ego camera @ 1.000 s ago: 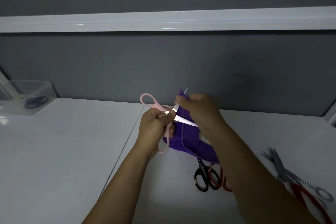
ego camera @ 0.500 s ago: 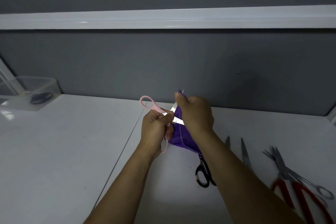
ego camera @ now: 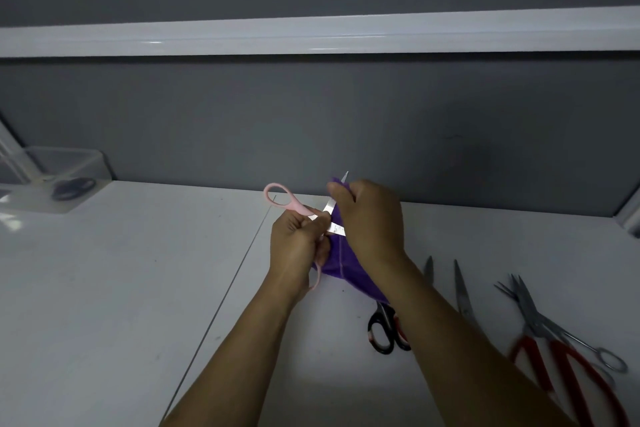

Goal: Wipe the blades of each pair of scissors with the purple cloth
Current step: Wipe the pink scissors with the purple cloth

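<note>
The small pink plastic-handled scissors [ego camera: 325,217] are open above the white table [ego camera: 104,288], gripped near the pivot by the left hand [ego camera: 298,246]. Their steel blades are crossed, with one tip pointing up. The purple stitched-edge cloth [ego camera: 341,264], pinched by the right hand [ego camera: 374,218], covers the raised blade and hangs below. To the right on the table lie black-handled scissors [ego camera: 382,331], large red-handled scissors [ego camera: 568,371], which are blurred, and slim all-metal scissors [ego camera: 549,326] overlapping them.
</note>
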